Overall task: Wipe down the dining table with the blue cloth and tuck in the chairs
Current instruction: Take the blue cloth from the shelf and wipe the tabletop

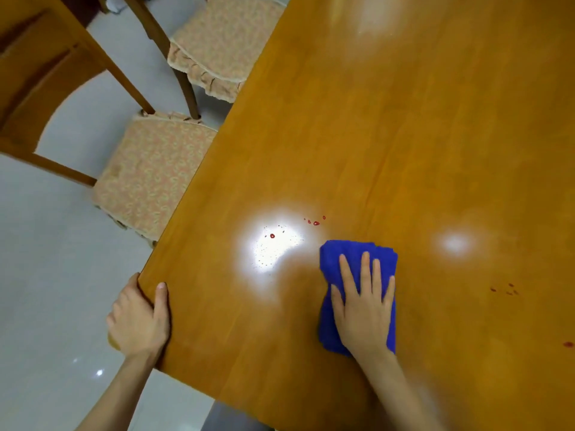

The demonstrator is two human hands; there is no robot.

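Observation:
A folded blue cloth (331, 275) lies on the wooden dining table (404, 135). My right hand (364, 306) presses flat on the cloth with straight, spread fingers. My left hand (140, 321) grips the table's near left corner, thumb on top and fingers curled under the edge. Small red droplets (315, 223) dot the tabletop just beyond the cloth, with fine specks in the glare to its left. More red spots (507, 290) lie to the right. Two wooden chairs with patterned seat cushions stand along the left side, the nearer chair (146, 178) and the farther chair (224, 38), both pulled out from the table.
The light grey tiled floor (46, 275) spreads out at the left. The nearer chair's wooden backrest (37, 73) fills the upper left corner. Bright reflections of lamps sit on the glossy tabletop.

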